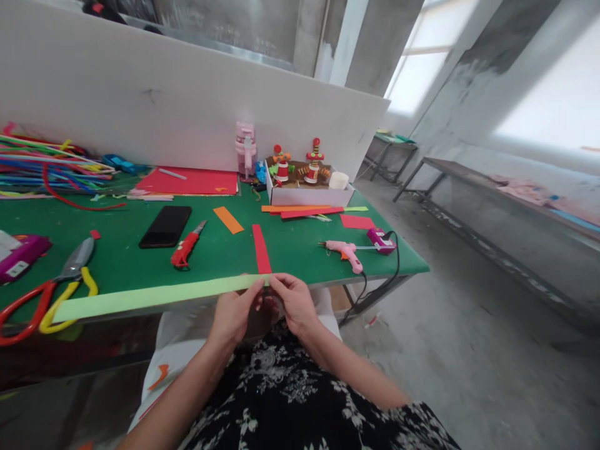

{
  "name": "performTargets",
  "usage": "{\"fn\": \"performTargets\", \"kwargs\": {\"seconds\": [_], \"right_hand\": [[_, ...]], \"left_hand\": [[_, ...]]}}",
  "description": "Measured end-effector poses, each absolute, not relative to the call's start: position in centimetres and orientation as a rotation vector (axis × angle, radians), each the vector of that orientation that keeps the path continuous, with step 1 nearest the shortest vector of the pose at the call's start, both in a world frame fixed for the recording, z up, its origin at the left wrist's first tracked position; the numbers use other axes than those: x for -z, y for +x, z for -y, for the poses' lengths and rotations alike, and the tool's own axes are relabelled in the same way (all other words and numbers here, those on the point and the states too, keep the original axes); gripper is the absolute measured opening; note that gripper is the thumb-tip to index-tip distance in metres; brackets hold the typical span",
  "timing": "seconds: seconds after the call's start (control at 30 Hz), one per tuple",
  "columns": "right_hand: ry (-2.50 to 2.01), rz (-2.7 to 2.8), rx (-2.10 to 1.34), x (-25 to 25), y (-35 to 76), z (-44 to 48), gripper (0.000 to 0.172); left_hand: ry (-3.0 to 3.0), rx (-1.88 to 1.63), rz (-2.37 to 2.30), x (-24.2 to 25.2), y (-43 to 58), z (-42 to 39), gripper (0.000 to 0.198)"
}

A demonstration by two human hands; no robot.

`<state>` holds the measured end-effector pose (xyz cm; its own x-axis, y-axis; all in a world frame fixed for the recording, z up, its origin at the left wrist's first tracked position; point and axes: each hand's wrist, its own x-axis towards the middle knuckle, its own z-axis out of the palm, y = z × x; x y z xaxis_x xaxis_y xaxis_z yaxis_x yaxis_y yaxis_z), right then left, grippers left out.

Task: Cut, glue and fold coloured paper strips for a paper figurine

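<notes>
A long light green paper strip point(159, 297) stretches from the left along the table's front edge. Its right end is pinched by my left hand point(238, 312) and my right hand point(294, 303), which are close together with thumbs nearly touching. Just beyond my fingertips a red strip point(261, 249) lies on the green table point(300, 244), pointing away from me. The green strip's left end passes over the scissors point(70, 281) with red and yellow handles. What my lower fingers do beneath the strip is partly hidden.
A black phone point(165, 227), a red utility knife point(187, 245) and an orange strip point(228, 220) lie behind the green strip. A pink glue gun point(344, 252) with a cord is at the right. Farther back are a box point(309, 197) with two figures, red sheets point(197, 181) and colourful sticks point(56, 165).
</notes>
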<state>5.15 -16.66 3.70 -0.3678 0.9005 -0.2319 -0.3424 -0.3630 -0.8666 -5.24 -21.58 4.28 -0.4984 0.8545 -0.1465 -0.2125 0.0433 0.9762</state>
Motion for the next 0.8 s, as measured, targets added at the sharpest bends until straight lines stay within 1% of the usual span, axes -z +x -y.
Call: {"fn": "performTargets", "kwargs": {"seconds": [0.1, 0.2, 0.33, 0.57, 0.67, 0.8], "right_hand": [[-0.98, 0.993, -1.853, -4.0, 5.4, 16.6, 0.03], [-1.027, 1.05, -1.771, -4.2, 5.4, 16.4, 0.029], [-1.051, 1.082, -1.734, -3.9, 5.3, 16.4, 0.031], [-1.035, 1.052, -1.877, -3.5, 5.5, 16.9, 0.037], [-1.054, 1.012, -1.852, -3.5, 5.7, 16.7, 0.039], [-1.063, 0.887, -1.882, -3.4, 6.0, 16.4, 0.044]], "left_hand": [[0.737, -1.557, -1.491, -4.5, -5.8, 21.9, 0.043], [0.751, -1.525, -1.473, -4.8, -5.8, 22.0, 0.041], [0.676, -1.515, -1.42, -4.9, -5.4, 21.9, 0.045], [0.587, -1.52, -1.449, -4.1, -5.1, 21.4, 0.052], [0.627, -1.372, -1.432, -4.5, -5.2, 22.4, 0.052], [0.794, -1.056, -1.382, -6.8, -6.3, 25.2, 0.045]]}}
